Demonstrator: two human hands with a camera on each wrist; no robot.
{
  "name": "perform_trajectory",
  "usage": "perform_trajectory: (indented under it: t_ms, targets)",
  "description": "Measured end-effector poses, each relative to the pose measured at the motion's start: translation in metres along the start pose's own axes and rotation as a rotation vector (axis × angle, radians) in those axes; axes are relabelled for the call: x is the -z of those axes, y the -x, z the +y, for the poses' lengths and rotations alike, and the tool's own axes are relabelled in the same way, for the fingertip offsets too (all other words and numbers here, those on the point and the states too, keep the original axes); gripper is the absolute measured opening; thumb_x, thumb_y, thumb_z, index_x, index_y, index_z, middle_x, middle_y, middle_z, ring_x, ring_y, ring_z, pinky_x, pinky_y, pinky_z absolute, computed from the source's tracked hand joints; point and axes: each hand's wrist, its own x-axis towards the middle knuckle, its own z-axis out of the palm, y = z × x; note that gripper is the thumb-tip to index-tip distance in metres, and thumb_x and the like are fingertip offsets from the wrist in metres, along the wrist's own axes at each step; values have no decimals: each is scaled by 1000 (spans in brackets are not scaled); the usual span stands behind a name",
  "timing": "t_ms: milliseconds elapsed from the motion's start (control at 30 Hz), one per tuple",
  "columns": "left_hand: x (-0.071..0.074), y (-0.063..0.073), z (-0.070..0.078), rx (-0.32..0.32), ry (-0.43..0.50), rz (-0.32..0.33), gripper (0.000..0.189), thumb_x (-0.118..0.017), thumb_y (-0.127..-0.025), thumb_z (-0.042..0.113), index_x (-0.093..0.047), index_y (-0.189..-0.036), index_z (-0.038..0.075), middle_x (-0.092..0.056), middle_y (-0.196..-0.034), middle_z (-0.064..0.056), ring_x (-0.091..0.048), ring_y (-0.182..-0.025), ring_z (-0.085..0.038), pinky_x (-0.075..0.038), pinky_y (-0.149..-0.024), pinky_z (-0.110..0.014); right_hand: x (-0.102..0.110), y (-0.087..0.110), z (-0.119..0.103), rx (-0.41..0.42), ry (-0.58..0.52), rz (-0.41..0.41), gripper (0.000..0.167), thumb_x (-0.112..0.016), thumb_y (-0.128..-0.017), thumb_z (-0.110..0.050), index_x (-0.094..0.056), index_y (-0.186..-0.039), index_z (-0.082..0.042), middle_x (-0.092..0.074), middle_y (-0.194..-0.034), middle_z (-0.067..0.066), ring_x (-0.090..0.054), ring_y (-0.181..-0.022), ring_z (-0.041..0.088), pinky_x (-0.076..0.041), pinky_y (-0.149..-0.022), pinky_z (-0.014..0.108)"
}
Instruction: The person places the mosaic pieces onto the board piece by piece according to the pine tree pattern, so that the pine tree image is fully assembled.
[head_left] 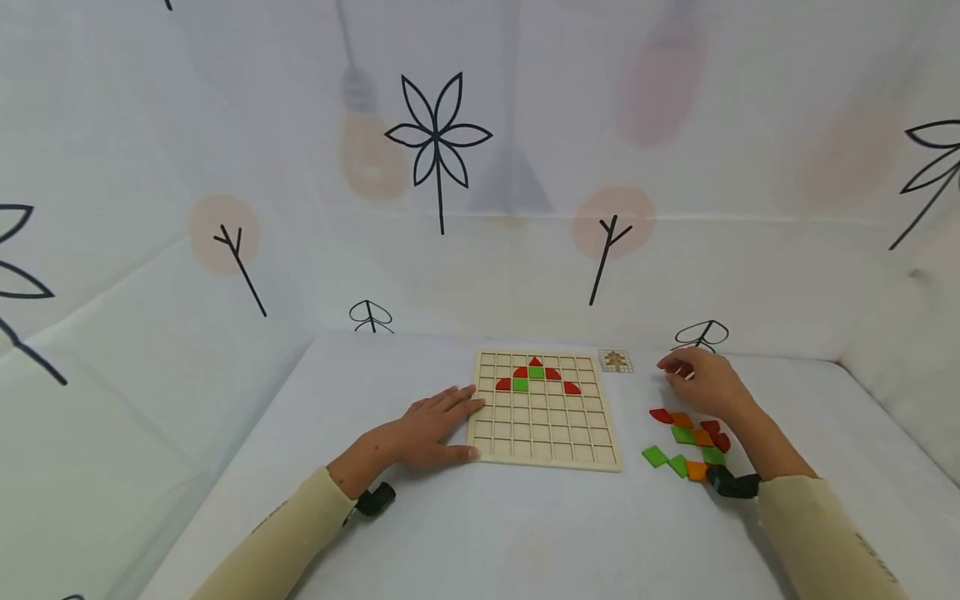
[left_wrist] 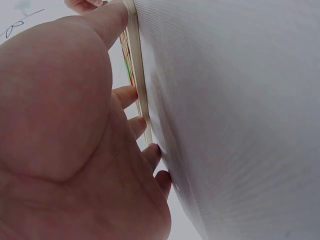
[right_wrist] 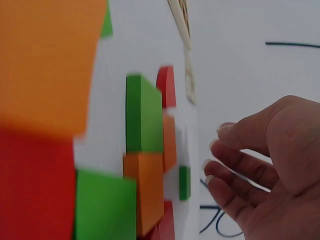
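A square wooden grid board (head_left: 547, 429) lies on the table with several red and green pieces set into its upper cells. My left hand (head_left: 435, 429) is spread beside the board's left edge, with fingertips and thumb touching that edge. In the left wrist view the fingers (left_wrist: 131, 95) line up along the board's side (left_wrist: 140, 75). My right hand (head_left: 705, 383) is raised just beyond a group of loose pieces, fingers loosely bent. Nothing shows between thumb and fingertips in the right wrist view. A green diamond piece (head_left: 655, 456) lies at the group's left side.
A small card with a tree-like pattern (head_left: 617, 361) lies by the board's upper right corner. Loose orange pieces (head_left: 697, 471) and red pieces (head_left: 661, 415) lie under and beside the right forearm. A white printed cloth (head_left: 510, 267) hangs behind the table.
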Motion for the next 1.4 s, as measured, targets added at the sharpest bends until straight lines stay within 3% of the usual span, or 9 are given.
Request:
perform_trajectory:
  t_ms: [133,300,567,800,1100,1233,1400]
  targets:
    - [1,0,1,-1,-4,0,83,-60,-103,60,-24,-171,27,-12,-179,2,-10,-165,-30,-22,-127,-59,8,1,15,-31,-6,-32,23,-66,-101,-8,-72,-120,3,-68,-113,24,-60,-99,38,-57,-77,41]
    - [0,0,0,-3,-10,2,83,-60,-103,60,-24,-171,27,-13,-179,1,-11,-165,-31,-23,-127,-59,12,3,33,-61,-20,-128,28,-69,-99,-11,-72,-123,2,-66,-117,24,-57,-101,37,-57,-76,38]
    - [-1,0,-1,-7,-20,6,83,-59,-103,61,-24,-171,27,-13,-179,1,-10,-165,-30,-23,-127,-58,15,6,36,-56,-30,-201,31,-74,-95,-10,-69,-121,7,-66,-112,23,-60,-101,40,-61,-85,52]
    - [-1,0,-1,-1,-17,4,83,-59,-103,61,-24,-171,28,-12,-179,2,-10,-165,-29,-22,-127,-58,17,8,32,-65,-32,-192,33,-77,-94,-11,-63,-118,6,-67,-109,23,-60,-99,38,-61,-85,51]
    - [0,0,0,-5,-15,-1,83,-58,-104,61,-24,-171,28,-12,-179,2,-10,-165,-29,-22,-127,-58,14,5,31,-37,-53,-156,26,-77,-93,-12,-66,-113,1,-67,-105,15,-59,-98,33,-58,-82,40]
    - [0,0,1,-3,-17,-1,83,-58,-104,61,-24,-171,27,-12,-179,2,-10,-165,-30,-22,-127,-58,12,3,21,1,-80,-121,26,-78,-94,-10,-66,-113,2,-68,-105,14,-60,-97,32,-58,-82,35]
    - [0,0,1,1,-23,-2,83,-58,-104,61,-23,-171,27,-12,-179,2,-10,-165,-29,-22,-127,-58,11,0,1,55,-98,-98,21,-77,-95,-8,-67,-112,0,-70,-104,11,-61,-95,28,-55,-78,22]
